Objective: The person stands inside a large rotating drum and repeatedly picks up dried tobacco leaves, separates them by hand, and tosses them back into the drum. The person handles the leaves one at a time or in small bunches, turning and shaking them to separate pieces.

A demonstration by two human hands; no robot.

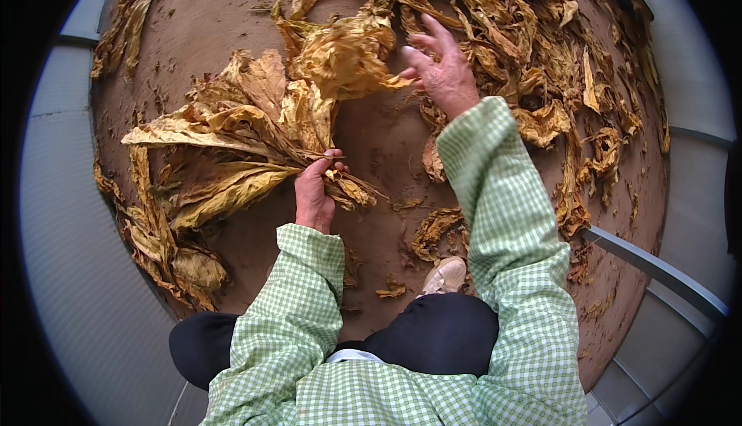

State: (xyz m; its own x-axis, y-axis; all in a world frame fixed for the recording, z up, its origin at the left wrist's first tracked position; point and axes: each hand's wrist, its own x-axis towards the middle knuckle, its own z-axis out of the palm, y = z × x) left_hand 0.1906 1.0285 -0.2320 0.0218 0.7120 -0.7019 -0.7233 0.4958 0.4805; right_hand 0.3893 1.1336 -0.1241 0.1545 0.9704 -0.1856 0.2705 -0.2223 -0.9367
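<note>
My left hand (315, 194) is closed around the stem ends of a bundle of dried tobacco leaves (232, 128). The broad yellow-brown blades fan out to the left and away from me, and the stems stick out to the right of my fist. Farther off to the right, my right hand (444, 69) is raised with its fingers spread. A crumpled golden tobacco leaf (344, 55), blurred by motion, lies just left of its fingertips. The leaf's pointed end comes close to the thumb; whether they touch I cannot tell.
A large heap of dried leaves (525, 47) covers the brown ground (375, 136) at the far right. More leaves (174, 252) lie at the left, with scraps near my shoe (446, 275). Pale ribbed panels (85, 217) border the left side. A grey metal bar (657, 268) is at the right.
</note>
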